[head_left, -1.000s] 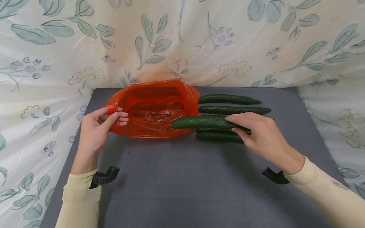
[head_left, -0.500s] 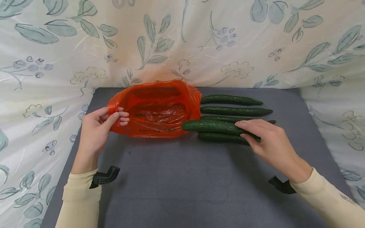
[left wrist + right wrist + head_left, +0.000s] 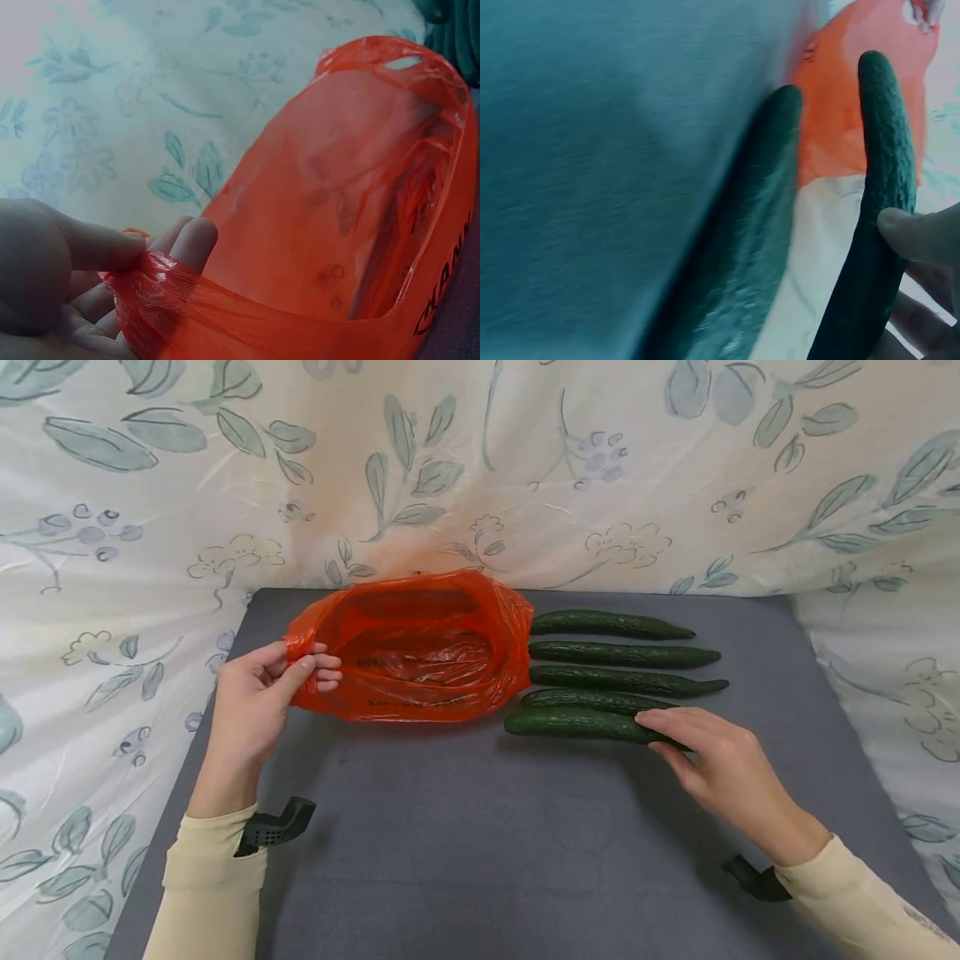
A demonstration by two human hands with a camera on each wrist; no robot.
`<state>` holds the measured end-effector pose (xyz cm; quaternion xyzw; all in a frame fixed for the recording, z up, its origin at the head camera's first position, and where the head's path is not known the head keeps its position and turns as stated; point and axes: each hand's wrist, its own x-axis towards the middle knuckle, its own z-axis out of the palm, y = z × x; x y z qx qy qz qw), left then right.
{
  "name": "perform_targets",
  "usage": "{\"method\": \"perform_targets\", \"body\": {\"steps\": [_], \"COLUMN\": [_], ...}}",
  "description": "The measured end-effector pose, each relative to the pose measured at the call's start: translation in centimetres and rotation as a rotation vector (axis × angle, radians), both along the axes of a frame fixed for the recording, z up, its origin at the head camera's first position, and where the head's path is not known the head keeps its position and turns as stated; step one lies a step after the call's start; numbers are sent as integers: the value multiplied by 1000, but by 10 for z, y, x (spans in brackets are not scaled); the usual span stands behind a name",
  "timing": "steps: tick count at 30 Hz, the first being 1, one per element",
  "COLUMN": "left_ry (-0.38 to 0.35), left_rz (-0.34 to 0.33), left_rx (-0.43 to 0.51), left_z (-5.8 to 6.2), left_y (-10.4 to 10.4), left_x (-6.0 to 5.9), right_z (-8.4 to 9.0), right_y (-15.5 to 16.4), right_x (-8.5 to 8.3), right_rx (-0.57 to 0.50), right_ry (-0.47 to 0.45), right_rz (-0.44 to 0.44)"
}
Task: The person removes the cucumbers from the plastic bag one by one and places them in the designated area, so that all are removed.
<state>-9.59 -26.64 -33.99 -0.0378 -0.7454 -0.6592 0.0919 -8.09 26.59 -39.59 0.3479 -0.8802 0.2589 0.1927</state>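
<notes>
My left hand (image 3: 251, 710) pinches the left edge of a red plastic bag (image 3: 412, 706), whose mouth gapes toward the camera. Close up in the left wrist view, thumb and fingers hold the bunched film of the bag (image 3: 300, 210). Dark printing shows on its side. My right hand (image 3: 720, 768) grips a cucumber (image 3: 570, 724) near its right end, in front of a row of others. Seen from the right wrist, the thumb lies on that cucumber (image 3: 885, 127), and another cucumber (image 3: 735, 255) is beside it. The bag's bottom cannot be made out.
Several cucumbers (image 3: 630, 680) lie roughly parallel to the right of the bag, their left ends close to it. All sit on a dark grey table (image 3: 450, 843). A leaf-patterned cloth (image 3: 480, 468) rises behind the table and along both sides.
The right hand has carried its cucumber from in front of the bag's right edge to the right and nearer the person, uncovering the row behind. The left hand keeps its hold on the bag.
</notes>
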Motion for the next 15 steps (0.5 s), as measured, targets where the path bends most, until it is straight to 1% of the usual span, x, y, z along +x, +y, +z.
{"method": "perform_targets", "body": {"steps": [8, 15], "left_ry": [-1, 11], "left_rz": [-7, -7], "left_rx": [-15, -15], "left_z": [2, 1], "left_y": [2, 2], "left_x": [0, 1], "right_z": [-22, -38], "right_y": [15, 19], "right_x": [4, 7], "right_rx": [72, 50], "right_ry": [-35, -46], "right_rz": [3, 0]}}
